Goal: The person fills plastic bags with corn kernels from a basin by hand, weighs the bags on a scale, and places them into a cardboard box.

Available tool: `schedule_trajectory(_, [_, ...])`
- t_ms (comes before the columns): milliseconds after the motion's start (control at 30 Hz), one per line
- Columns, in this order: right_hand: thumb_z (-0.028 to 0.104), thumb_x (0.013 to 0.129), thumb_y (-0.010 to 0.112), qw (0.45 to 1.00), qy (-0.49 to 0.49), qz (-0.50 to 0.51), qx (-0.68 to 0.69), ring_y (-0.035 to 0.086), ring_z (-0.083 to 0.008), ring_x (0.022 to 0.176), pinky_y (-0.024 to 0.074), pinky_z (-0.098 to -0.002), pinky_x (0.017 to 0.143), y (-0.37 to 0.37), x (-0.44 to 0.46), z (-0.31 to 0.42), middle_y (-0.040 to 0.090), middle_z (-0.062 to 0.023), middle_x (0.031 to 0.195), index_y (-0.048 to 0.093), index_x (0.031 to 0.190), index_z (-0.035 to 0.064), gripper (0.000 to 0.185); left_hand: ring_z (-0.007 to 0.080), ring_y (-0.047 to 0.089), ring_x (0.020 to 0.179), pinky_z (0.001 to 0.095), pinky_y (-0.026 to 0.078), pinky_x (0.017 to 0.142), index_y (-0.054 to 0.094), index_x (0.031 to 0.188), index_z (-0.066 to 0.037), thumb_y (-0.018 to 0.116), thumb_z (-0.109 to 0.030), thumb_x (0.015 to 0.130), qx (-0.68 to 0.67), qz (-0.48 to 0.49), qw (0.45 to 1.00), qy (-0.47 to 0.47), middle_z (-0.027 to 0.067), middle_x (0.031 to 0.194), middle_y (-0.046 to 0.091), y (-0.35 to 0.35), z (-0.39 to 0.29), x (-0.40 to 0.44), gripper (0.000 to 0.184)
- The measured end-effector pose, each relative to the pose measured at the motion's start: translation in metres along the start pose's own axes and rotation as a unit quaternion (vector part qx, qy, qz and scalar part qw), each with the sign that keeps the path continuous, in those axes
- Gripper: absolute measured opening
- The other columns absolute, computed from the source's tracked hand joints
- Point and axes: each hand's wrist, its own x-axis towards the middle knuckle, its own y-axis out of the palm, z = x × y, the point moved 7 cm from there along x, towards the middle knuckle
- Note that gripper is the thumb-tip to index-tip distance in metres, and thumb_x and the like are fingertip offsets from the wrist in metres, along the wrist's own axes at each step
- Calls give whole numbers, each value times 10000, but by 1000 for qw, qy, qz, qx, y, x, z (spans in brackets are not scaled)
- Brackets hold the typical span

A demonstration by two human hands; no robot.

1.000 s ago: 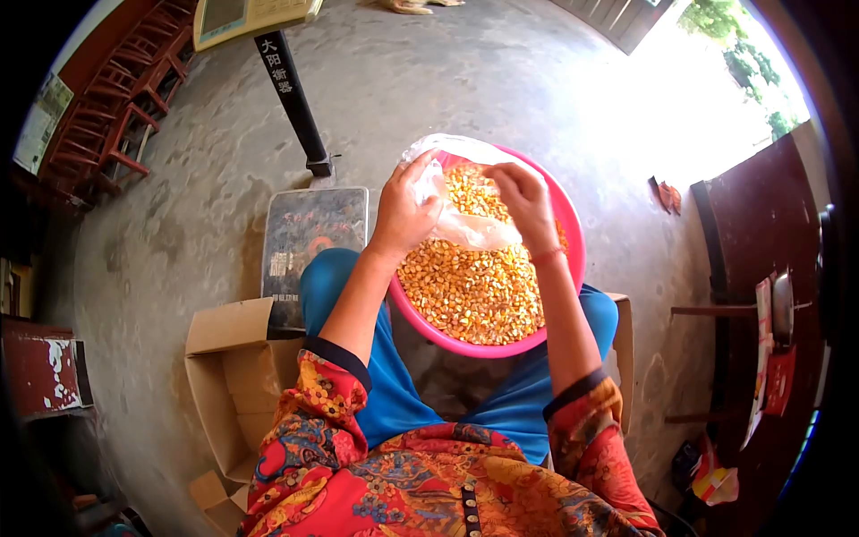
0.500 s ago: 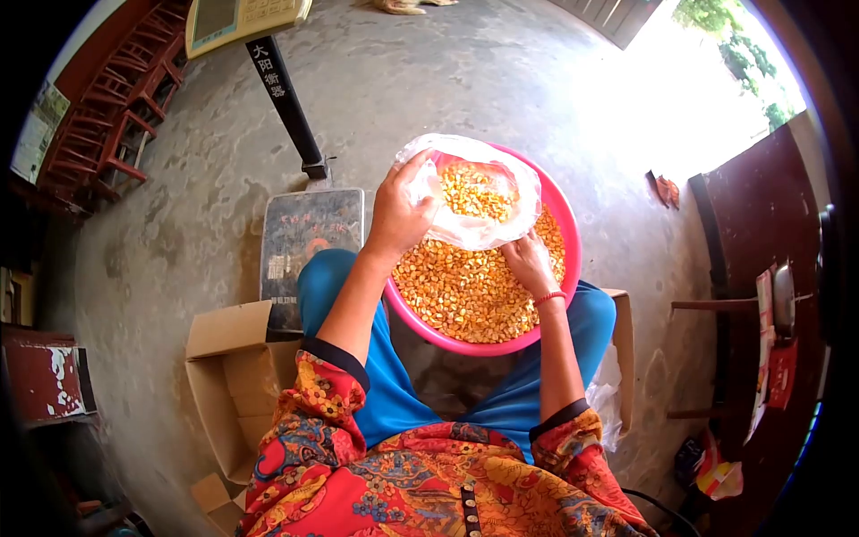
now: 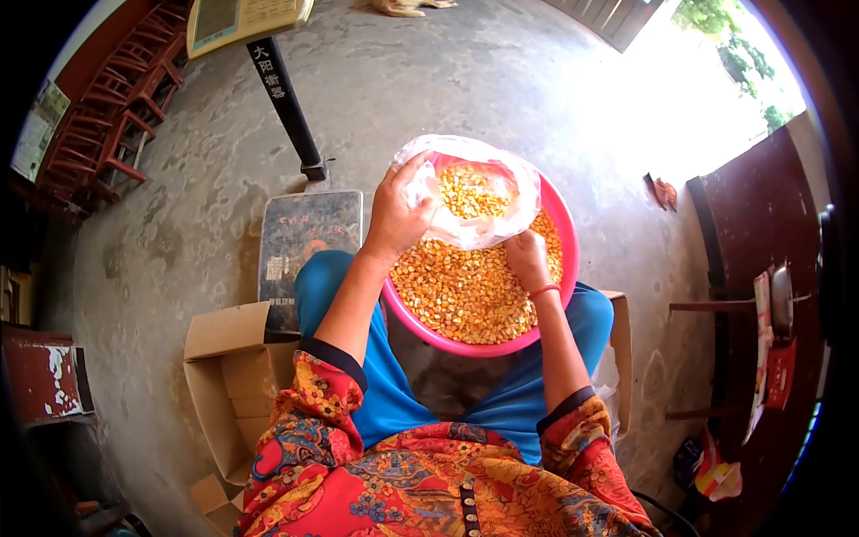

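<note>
Hold the thin see-through bag [image 3: 462, 236] over the far part of the pink tub [image 3: 570, 234], mouth facing up and wide open, hiding most of the tub's far edge. Some corn inside the bag, and lots more loose corn [image 3: 461, 291] in the tub, reaching close to the near edge. Left hand [image 3: 400, 213] at the bag's left side, by the tub's far left edge: fingers curled in, nearly closed, with hold of the floppy rim. Right hand [image 3: 528, 258] at the bag's near right rim, close to the tub's right edge, with fingertips tucked out of sight; cannot tell how far open, or whether holding plastic, corn or nothing. Best to pinch the rim firmly on the left, but not to tug hard, for fear of a rip in such thin plastic. Good to make the mouth round and wide, leaving no floppy folds around the hole. Probably wise to hold up both sides evenly, to stop a tip or a slump. Try to have the bag well inside the tub's edges, to catch spilled bits before the floor [image 3: 447, 80]. Go slow, with small, easy moves.
</note>
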Motion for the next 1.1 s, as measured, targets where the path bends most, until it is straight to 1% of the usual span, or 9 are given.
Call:
schedule_trajectory(67, [221,847,549,989,92,-20,117,553,-177,538,444,-307,525,-4,0,-9,598,-85,636,601,826,-18,245,276,524,1093,330,387,957,539,1171,-34,523,16,653,-4,-5,1000,-3,171,1131,562,-2,1,0,521])
schedule_trajectory(100, [221,847,549,989,91,-18,117,553,-177,538,444,-307,525,-9,0,-7,598,-85,636,601,826,-18,245,276,525,1090,330,388,955,539,1171,-34,525,14,654,-4,-4,1000,6,171,1128,562,-2,0,0,520])
schedule_trajectory(200, [244,888,512,882,281,42,375,342,-31,420,265,-181,371,-9,-11,-12,459,37,604,544,796,71,199,275,527,1085,328,390,951,539,1171,-33,527,13,656,-7,0,1000,8,172,1123,564,-1,1,0,517])
schedule_trajectory(367, [257,921,484,761,291,26,579,364,-45,458,273,-169,358,-27,-13,-18,451,11,646,523,891,72,192,279,529,1081,326,391,946,537,1172,-30,530,11,659,-5,11,1000,3,174,1123,564,3,3,1,515])
schedule_trajectory(533, [258,930,473,735,219,117,631,352,-41,451,287,-181,367,-36,8,44,443,21,631,527,889,68,201,285,528,1082,331,392,945,534,1173,-29,530,8,659,-10,10,1000,15,180,1128,561,6,3,1,515])
schedule_trajectory(767, [238,917,487,831,207,150,495,347,-30,453,274,-173,389,3,62,86,443,29,622,555,856,51,208,285,523,1089,335,386,955,525,1183,-30,530,10,653,-1,15,1000,18,179,1132,559,1,-6,0,532])
schedule_trajectory(833, [231,879,519,851,205,156,457,450,-61,501,363,-205,441,19,81,60,528,5,659,614,838,36,221,283,525,1086,334,386,955,524,1189,-39,526,12,658,-3,17,1000,12,176,1136,557,-1,-7,0,533])
schedule_trajectory(933, [228,781,584,968,110,92,205,605,-121,755,468,-250,709,19,107,38,673,-37,861,700,878,83,209,280,529,1082,330,394,947,522,1196,-48,541,10,667,-9,17,1000,24,173,1137,558,-2,-4,0,532])
schedule_trajectory(1100, [193,775,602,988,-49,111,98,620,-125,793,476,-244,734,27,109,34,677,-54,903,690,917,84,200,278,532,1079,328,403,938,521,1197,-47,571,3,671,-11,29,999,20,174,1135,558,1,-3,0,531])
